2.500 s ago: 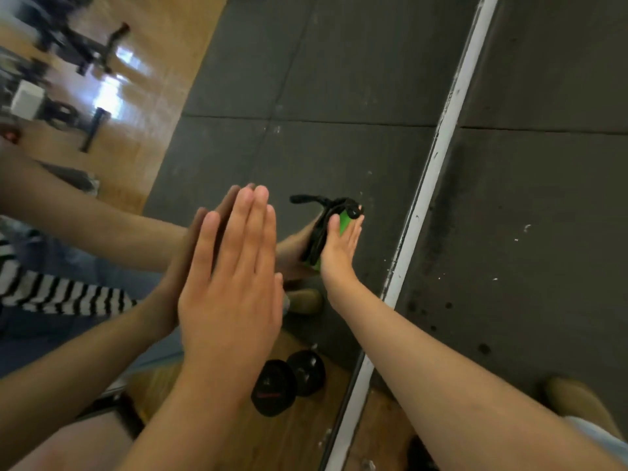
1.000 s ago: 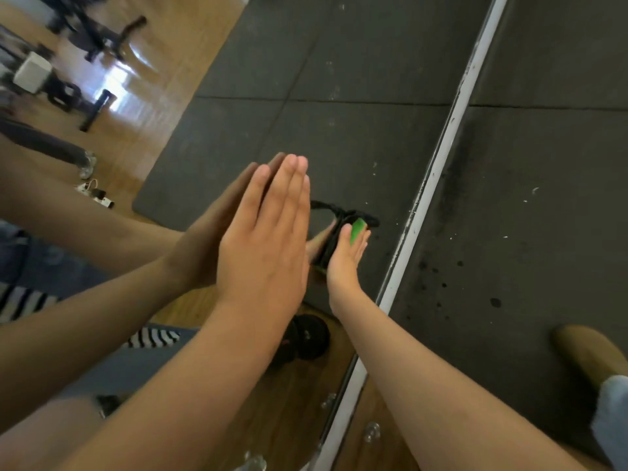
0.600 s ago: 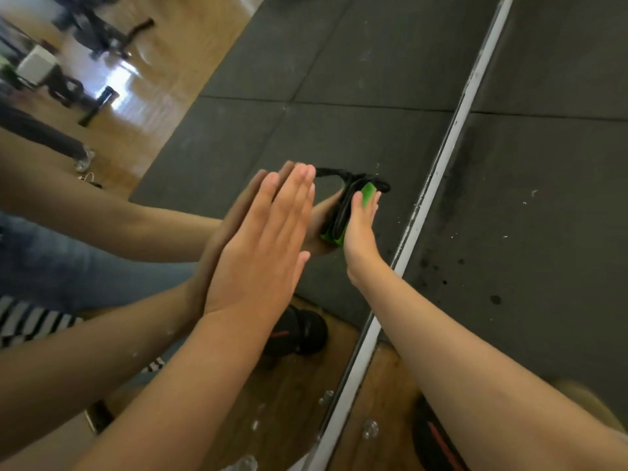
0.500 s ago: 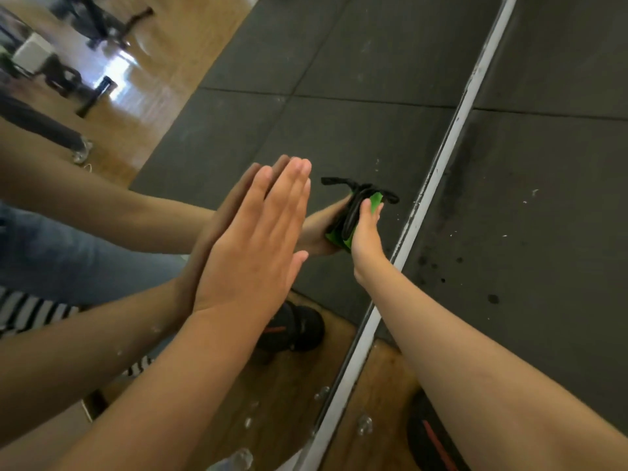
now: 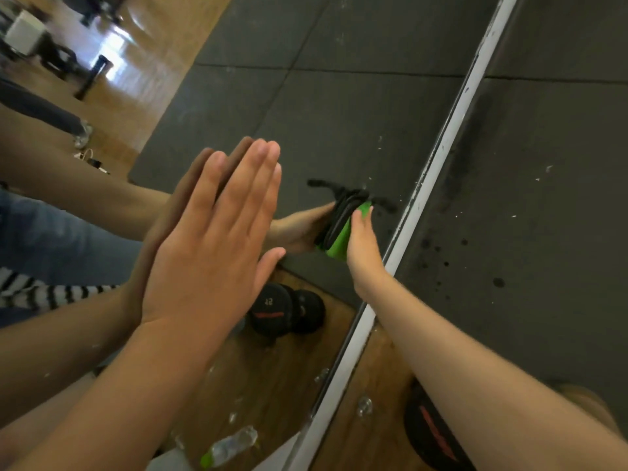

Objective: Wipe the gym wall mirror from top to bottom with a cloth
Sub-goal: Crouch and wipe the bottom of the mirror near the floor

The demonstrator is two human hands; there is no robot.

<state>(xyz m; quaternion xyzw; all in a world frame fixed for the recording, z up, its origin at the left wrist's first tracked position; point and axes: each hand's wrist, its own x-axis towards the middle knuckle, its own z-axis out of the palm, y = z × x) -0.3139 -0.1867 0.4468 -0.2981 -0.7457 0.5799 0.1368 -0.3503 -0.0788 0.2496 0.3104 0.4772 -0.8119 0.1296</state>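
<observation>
The wall mirror (image 5: 306, 124) fills the left and middle of the head view; its white edge strip (image 5: 438, 158) runs diagonally down the frame. My left hand (image 5: 217, 239) lies flat against the glass with straight fingers, meeting its own reflection. My right hand (image 5: 362, 246) presses a green cloth (image 5: 338, 241) against the mirror close to the strip, palm over the cloth and fingers straight. A dark part of the cloth shows at the contact line with the glass.
Dark rubber mats (image 5: 537, 205) cover the floor right of the strip. A black dumbbell (image 5: 435, 433) sits on wood flooring by the mirror's base, and its reflection (image 5: 282, 311) shows in the glass. A plastic bottle (image 5: 231, 447), gym machines and striped clothing appear reflected.
My right hand slid the cloth up the glass and then back down a little beside the strip. My left hand stayed flat on the mirror.
</observation>
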